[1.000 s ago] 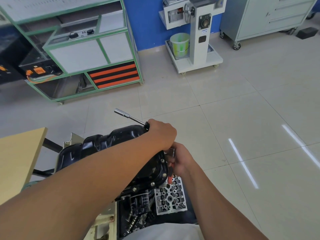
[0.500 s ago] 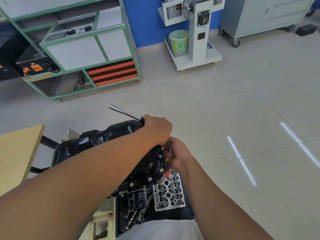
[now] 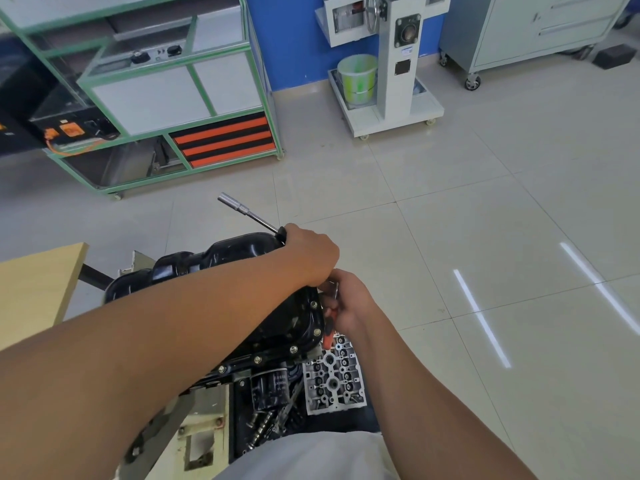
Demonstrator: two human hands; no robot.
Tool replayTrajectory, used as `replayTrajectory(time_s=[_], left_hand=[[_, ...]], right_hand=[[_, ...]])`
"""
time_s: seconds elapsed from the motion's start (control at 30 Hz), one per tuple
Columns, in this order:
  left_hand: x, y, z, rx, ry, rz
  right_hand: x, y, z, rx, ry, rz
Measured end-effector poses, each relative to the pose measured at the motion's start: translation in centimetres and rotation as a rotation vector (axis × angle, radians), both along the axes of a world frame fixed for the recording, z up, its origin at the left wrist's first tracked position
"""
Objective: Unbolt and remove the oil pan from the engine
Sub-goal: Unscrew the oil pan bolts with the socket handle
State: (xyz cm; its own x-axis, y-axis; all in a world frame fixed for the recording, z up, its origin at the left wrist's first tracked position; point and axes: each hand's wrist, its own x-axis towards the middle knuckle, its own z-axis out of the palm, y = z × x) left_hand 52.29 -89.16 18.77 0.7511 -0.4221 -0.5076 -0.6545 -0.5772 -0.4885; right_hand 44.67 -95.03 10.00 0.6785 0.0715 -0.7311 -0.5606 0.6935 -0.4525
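Observation:
The black oil pan sits bolted on top of the engine, with bolt heads along its near flange. My left arm crosses over the pan. My left hand grips the handle of a long socket driver, whose chrome shaft points up and away to the left. Just below it, at the pan's right end, my right hand holds a red-handled tool against the flange. The tool's working end is hidden by my hands.
A cylinder head lies on the floor below the pan, beside the black oil filter. A wooden tabletop is at the left. Across the tiled floor stand a green-framed cart, a white stand with a green bucket, and a grey cabinet.
Both hands stay together at the pan's right end, shifting only slightly. My head has tilted, so the whole scene sits a little higher in view.

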Motion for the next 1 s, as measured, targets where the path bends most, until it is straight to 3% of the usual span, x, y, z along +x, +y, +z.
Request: replayTrajectory(time_s=[0.63, 1.0], left_hand=[[-0.43, -0.34, 0.16, 0.078, -0.04, -0.06], [0.04, -0.05, -0.14, -0.019, -0.037, 0.017]], right_hand=[[-0.03, 0.0, -0.14, 0.037, -0.003, -0.009], [0.37, 0.0, -0.47, 0.043, 0.004, -0.004]])
